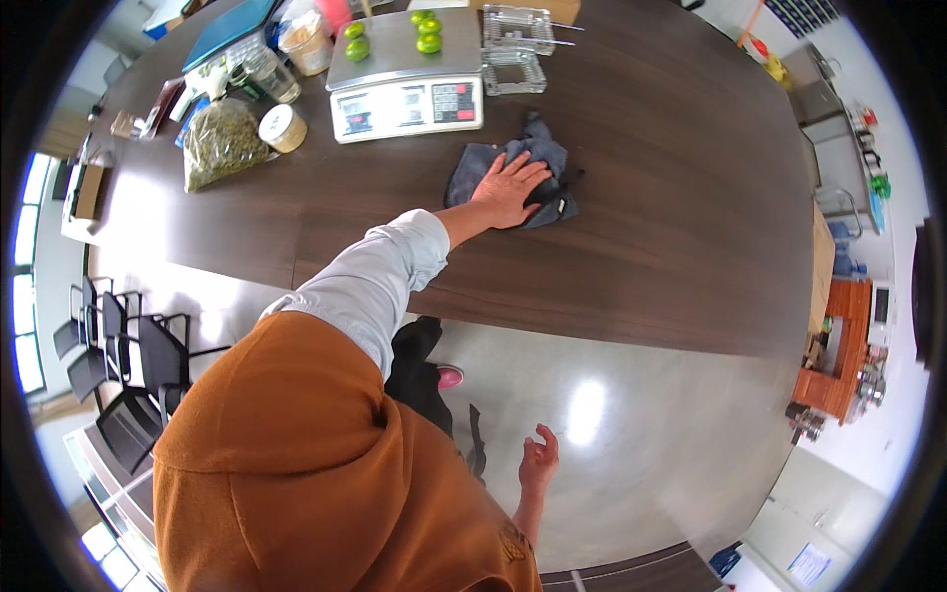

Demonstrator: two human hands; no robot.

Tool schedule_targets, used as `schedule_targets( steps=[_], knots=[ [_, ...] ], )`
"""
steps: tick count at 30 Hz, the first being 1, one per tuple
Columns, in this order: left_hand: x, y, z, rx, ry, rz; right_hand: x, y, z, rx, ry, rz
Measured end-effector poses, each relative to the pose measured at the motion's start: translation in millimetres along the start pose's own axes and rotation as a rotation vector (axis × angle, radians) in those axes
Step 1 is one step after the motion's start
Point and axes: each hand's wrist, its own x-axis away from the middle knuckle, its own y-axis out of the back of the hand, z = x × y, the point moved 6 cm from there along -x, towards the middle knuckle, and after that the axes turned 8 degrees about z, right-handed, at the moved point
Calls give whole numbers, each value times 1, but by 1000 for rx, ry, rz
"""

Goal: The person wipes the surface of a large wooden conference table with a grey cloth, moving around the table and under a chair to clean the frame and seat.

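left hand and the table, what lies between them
A crumpled dark cloth lies between the left hand and the table; the head view shows the hand spread on top.

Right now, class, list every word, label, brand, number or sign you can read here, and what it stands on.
None is legible.
White scale: display and key markings, too small and blurred.
Dark cloth: pale tag, too small.
Orange garment: dark emblem, blurred.
Pale sheet, lower right: too small.
Dark blue panel, upper right: too small.

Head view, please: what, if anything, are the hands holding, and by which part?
Nothing visibly; the left hand rests spread atop the dark cloth; the right hand looks empty.
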Motion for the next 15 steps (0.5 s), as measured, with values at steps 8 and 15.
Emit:
schedule_targets(
  steps=[8, 15],
  knots=[
    [191, 29, 140, 1, 264, 45, -64, -14, 49, 106, 87, 108],
    [259, 33, 245, -46, 572, -187, -114, -25, 107, 155, 170, 175]
  ],
)
